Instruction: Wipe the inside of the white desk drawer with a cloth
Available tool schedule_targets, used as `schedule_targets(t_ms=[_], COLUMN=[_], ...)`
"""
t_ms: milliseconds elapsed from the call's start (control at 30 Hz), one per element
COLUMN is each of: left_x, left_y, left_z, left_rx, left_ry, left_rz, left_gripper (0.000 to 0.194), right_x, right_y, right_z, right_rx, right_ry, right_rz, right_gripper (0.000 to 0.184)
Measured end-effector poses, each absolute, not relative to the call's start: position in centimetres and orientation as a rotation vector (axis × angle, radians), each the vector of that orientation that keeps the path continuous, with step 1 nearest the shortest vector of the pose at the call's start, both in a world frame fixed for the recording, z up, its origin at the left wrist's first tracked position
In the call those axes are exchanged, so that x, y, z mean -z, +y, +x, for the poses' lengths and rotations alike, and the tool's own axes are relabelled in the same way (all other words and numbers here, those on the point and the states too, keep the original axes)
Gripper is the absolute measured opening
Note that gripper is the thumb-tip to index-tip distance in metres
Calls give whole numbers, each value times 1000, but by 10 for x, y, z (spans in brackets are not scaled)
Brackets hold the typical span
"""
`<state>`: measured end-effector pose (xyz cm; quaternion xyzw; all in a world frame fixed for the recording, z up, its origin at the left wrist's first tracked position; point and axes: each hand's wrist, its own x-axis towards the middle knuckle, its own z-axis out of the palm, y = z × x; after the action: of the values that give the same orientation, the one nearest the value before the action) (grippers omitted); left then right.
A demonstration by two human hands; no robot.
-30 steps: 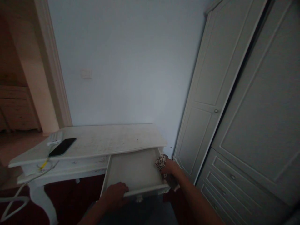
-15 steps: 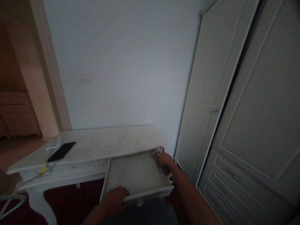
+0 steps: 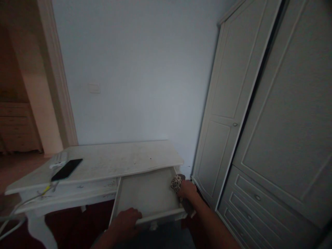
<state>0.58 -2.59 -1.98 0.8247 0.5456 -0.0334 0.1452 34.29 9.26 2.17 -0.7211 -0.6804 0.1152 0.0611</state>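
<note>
A white desk drawer (image 3: pixel 147 218) is pulled out, and its inside looks bare. At its front left corner, my left hand (image 3: pixel 127 221) has its fingers curled over the front panel's top edge. My right hand (image 3: pixel 187 190) is closed on a bunched brown-and-white patterned cloth (image 3: pixel 177 182) at the drawer's right side wall. Part of the cloth hangs down outside that wall, below the hand. My palm hides the middle of the cloth.
The white desk (image 3: pixel 103 157) carries a black phone (image 3: pixel 66 169) and a white device (image 3: pixel 58 159) on its left, with a cable (image 3: pixel 31 200) running off the edge. A white wardrobe (image 3: pixel 220 131) stands close on the right. A wall switch (image 3: pixel 93 88) is above the desk.
My right hand and the cloth have come toward me along the drawer's right wall, away from the back corner. My left hand stays at the front edge.
</note>
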Motion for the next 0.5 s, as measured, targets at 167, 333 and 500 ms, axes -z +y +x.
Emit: schedule_targets(t_ms=[167, 333, 500], left_x=[20, 18, 19], left_y=[-27, -29, -31], left_z=[6, 7, 7], left_rx=[91, 113, 66], left_ry=[1571, 1590, 1597], left_rz=[2365, 2356, 2339], left_gripper=[45, 44, 46], right_x=[-26, -31, -30], right_y=[116, 143, 145], right_z=[333, 323, 340], right_rx=[-359, -410, -568], right_ry=[-1989, -1920, -1982], right_rz=[-2213, -2164, -2034], right_gripper=[51, 51, 47])
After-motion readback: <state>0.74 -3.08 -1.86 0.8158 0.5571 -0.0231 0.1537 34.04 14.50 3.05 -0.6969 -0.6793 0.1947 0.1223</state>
